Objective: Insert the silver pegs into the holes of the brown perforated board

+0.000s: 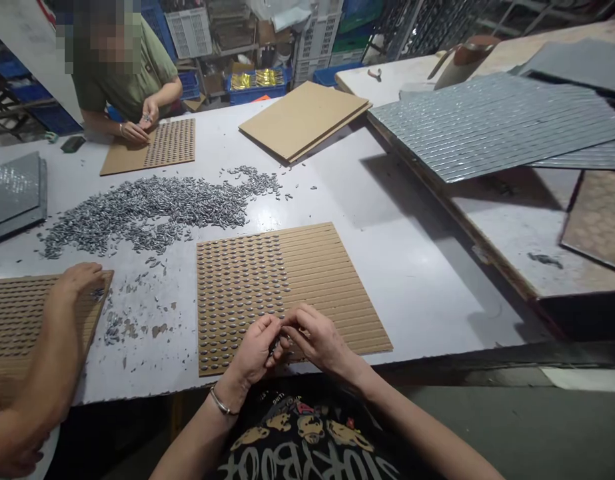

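Observation:
A ridged cardboard sheet (332,287) lies in front of me. Rows of small grey spindle-shaped metal pieces (237,283) cover its left part, and its right part shows bare ridges. Over the sheet's near edge, my left hand (257,350) is curled round a few dark pieces, partly hidden by the fingers. My right hand (314,337) meets it, thumb and forefinger pinched together at the left fingertips. Whatever sits in that pinch is too small and covered to make out. Beyond the sheet spreads a loose pile of the same metal pieces (167,207).
At left, another person's arm (62,327) reaches over a filled cardboard sheet (17,313). Across the table, a person in green (132,73) works at a similar sheet (122,155). Plain boards (307,120) lie at the back; film-covered panels (497,123) overhang the right side table.

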Demonstrator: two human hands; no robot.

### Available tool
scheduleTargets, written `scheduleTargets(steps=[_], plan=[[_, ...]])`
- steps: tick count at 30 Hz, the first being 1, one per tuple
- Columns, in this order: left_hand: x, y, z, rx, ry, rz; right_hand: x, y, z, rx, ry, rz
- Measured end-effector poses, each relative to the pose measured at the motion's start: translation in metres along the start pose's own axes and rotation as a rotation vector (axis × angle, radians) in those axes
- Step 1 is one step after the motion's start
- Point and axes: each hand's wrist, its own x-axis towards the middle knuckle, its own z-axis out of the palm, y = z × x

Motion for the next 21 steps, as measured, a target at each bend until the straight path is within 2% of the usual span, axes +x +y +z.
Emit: scheduleTargets(steps=[4, 6, 8, 11, 15, 21], plan=[[0.0, -0.001, 0.005, 0.113, 0.061, 0.092, -0.004, 0.004, -0.001, 0.153, -0.009, 0.196], [0.004, -0.001, 0.006, 0.104, 0.103, 0.106, 0.0, 0.012, -0.001, 0.147, 0.002, 0.245], [0.008, 0.001, 0.005, -0.016, 0.126, 0.066, 0.008, 0.023, -0.001, 0.043, 0.076, 0.253], [0.013, 0.007, -0.001, -0.246, 0.096, -0.031, 0.024, 0.042, 0.003, -0.166, 0.162, 0.242], [0.013, 0.01, -0.008, -0.337, 0.074, -0.088, 0.039, 0.057, 0.013, -0.324, 0.118, 0.284], [0.01, 0.006, -0.011, -0.35, 0.075, -0.031, 0.042, 0.06, 0.013, -0.395, 0.088, 0.345]])
